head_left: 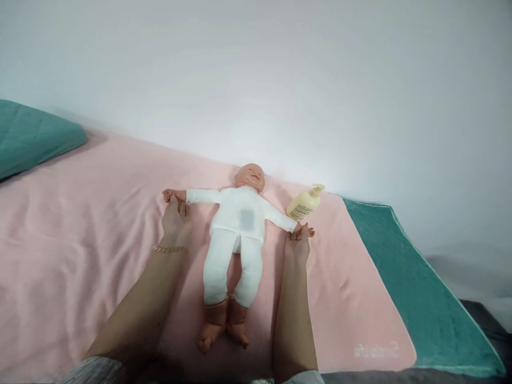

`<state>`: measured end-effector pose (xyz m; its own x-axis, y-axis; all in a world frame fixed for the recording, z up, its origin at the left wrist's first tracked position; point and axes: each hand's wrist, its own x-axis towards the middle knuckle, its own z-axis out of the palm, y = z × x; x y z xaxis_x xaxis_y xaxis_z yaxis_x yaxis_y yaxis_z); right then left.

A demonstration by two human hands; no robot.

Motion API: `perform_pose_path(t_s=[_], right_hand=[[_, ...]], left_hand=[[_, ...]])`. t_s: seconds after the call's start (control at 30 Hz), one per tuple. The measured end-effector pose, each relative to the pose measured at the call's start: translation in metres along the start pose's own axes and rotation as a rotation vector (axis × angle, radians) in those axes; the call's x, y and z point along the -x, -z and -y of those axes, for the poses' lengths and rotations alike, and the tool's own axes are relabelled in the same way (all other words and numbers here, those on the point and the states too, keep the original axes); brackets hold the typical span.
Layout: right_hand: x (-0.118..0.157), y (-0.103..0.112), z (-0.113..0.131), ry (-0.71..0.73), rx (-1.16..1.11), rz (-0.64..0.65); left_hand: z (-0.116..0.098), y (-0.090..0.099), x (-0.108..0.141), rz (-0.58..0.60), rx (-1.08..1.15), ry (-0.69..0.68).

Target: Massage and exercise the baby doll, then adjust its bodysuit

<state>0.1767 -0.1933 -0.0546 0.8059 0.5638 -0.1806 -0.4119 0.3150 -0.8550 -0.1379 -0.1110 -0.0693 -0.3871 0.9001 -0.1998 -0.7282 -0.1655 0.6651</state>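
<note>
A baby doll (239, 213) with a white cloth body lies on its back on the pink blanket (340, 298), head toward the wall and both arms spread out. My left hand (175, 221) is closed around the doll's hand at the left, fingers curled under it. On the other side my right hand (299, 240) grips the doll's other hand between thumb and fingers. Just beyond my right hand, a pale yellow pump bottle (304, 204) leans to the right beside the doll's arm.
A white wall (256, 80) rises behind the blanket. At the far left lies a green pillow or cushion (36, 136). Green fabric (424, 288) shows past the blanket's right edge, with a dark surface beyond it at the lower right.
</note>
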Motion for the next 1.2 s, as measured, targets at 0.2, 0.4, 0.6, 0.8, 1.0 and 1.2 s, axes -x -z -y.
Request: perform_pose_path(t_s=[0.2, 0.4, 0.6, 0.8, 1.0, 1.2], right_hand=[[0.035, -0.017, 0.010, 0.370, 0.249, 0.330], [0.064, -0.021, 0.005, 0.696, 0.783, 0.794], [0.061, -0.023, 0.000, 1.049, 1.061, 1.041], [0.067, -0.026, 0.001, 1.081, 1.104, 1.088], [0.067, -0.027, 0.002, 1.039, 1.127, 1.115], [0.065, -0.024, -0.002, 0.950, 1.022, 1.054]], left_hand=[[-0.007, -0.023, 0.024, 0.071, -0.101, -0.208], [-0.005, -0.043, 0.053, 0.514, -0.446, -0.359], [0.006, -0.040, 0.054, 0.865, -0.759, -0.597], [0.001, -0.040, 0.051, 1.021, -0.887, -0.707], [0.000, -0.040, 0.047, 1.071, -0.937, -0.771], [-0.002, -0.040, 0.053, 0.990, -0.853, -0.668]])
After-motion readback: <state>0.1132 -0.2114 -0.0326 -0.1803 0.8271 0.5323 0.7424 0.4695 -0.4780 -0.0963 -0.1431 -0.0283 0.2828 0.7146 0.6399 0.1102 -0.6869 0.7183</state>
